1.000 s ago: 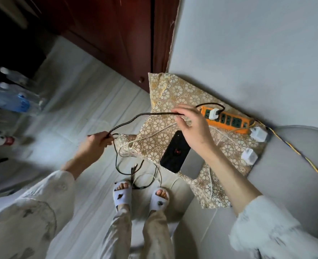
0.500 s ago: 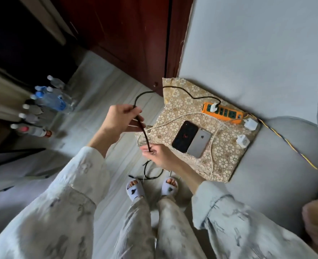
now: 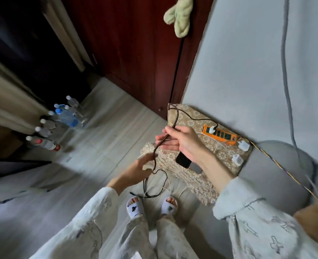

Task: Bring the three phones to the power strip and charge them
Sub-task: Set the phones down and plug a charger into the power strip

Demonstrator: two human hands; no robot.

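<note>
I see my right hand raised over the patterned cloth, its thumb and fingers pinching a dark braided cable that rises from the pinch to a loop at the cloth's far-left corner and then runs as a thinner black lead to a white plug seated in the left end of the orange power strip. My left hand sits lower, off the cloth's near-left edge, fingers loosely spread with the same cable passing beside the fingertips; I cannot tell whether they actually grip it. Below that hand the cable drops in loose coils toward the floor, ending near my slippers.

The power strip lies along the cloth's far edge, against the grey wall. Two white chargers rest near the cloth's right edge, just beyond the strip's right end, with pale cords trailing across the fabric. A black phone lies flat near the cloth's middle, half covered by my right wrist, and a grey phone lies touching its right side, mostly hidden by my forearm. A third phone I cannot make out.

Water bottles stand grouped on the floor at left, beside a curtain.
</note>
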